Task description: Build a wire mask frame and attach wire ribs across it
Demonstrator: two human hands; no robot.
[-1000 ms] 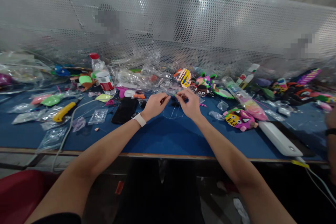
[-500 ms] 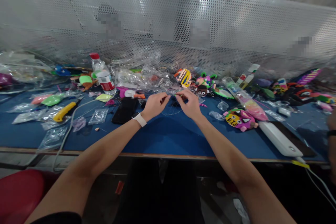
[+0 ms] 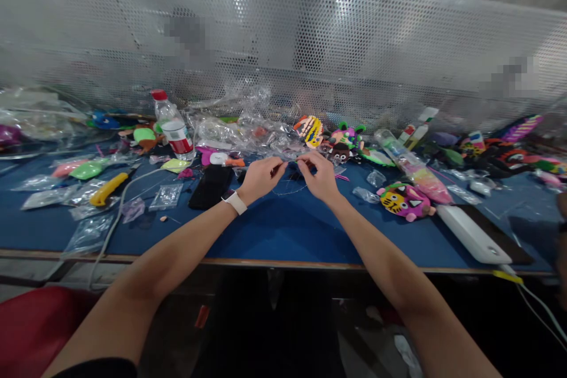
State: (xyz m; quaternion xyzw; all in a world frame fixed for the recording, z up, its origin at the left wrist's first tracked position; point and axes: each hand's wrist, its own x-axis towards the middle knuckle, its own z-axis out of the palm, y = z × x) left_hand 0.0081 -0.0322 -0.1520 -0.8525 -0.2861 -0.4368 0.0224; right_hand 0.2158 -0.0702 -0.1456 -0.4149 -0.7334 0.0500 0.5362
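Over the blue tabletop, my left hand and my right hand face each other with their fingertips nearly meeting. Both hands are pinched closed. Whatever lies between the fingers is too small and dark to name. A thin clear curved strand shows on the table just under them. Left of my left hand lies a black phone-like slab. Behind my right hand are a striped clay piece and a dark brown clay face with white eyes.
A red-capped bottle stands at the back left. A yellow-handled cutter lies among plastic packets. At the right are a pink and yellow clay mask and a white power bank with a cable. A perforated metal screen rises behind.
My hands stay almost in the same place, with only a slight shift at the fingertips. The other person's arm at the right edge has moved a little.
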